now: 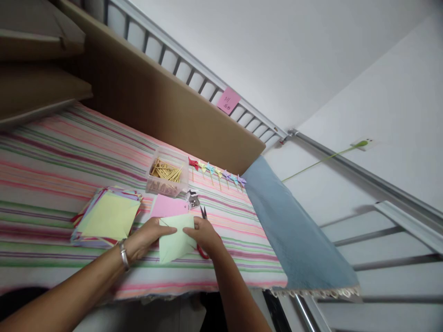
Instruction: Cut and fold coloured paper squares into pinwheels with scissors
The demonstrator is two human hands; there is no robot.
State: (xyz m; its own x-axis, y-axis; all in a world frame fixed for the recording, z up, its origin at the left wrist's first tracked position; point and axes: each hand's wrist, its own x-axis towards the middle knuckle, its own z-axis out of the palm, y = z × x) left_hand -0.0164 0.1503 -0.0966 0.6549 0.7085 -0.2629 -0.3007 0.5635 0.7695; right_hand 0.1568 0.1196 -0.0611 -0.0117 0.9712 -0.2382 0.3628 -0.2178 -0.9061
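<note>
A pale green square of paper (177,246) is held up above the table between my two hands, with cut-like lines running in from its corners. My left hand (148,234) pinches the left side, thumb on top. On the right side, my right hand (204,234) grips the same sheet, also thumb on top. Scissors (203,212) show their dark blades above my right hand and a red handle below it; whether the hand holds them or they lie under it I cannot tell. A pink sheet (168,205) lies just behind the green paper.
A stack of coloured paper (109,214) lies to the left. Behind stands a clear plastic box (167,173) of small wooden sticks, beside a small packet (193,199). Several paper pinwheels on sticks (218,172) line the back right, before a cardboard panel (173,110).
</note>
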